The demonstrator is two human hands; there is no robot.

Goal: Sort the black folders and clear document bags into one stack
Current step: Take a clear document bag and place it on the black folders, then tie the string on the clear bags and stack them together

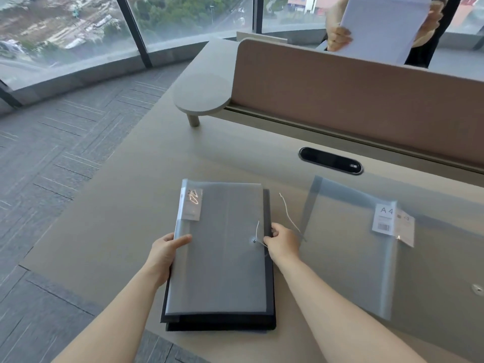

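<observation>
We see one stack (220, 271) near the front edge of the desk (104, 231): a clear document bag (217, 247) lies on top of black folders (271, 318), whose dark edges show along the right side and at the near end. The bag is roughly squared to the folders but sits a little left of them. It carries a small label (192, 204) at its far left corner and a round button (254, 241) near its right edge, with a thin string (258, 227) rising from it.

Left hand (167, 254): curled around the stack's left edge, thumb lying on top of the bag, fingers tucked under or against the side. Right hand (282, 241): at the stack's right edge, just beside the button, fingers bent down over the edge of the folders; thumb and forefinger appear to pinch near the string's root, but we cannot tell whether the string itself is caught.

A second clear bag (351, 244) lies flat to the right, apart from the stack, with an "A 4" sticker (385, 217) and a hanging tag (406, 229). A loose string (289, 216) trails on the desk between the two.

Behind: a dark oval cable port (331, 161) set in the desk, a brown divider panel (353, 100), and beyond it another person's hands (339, 38) holding white sheets (379, 24). Windows (78, 27) and grey carpet (52, 153) to the left.
</observation>
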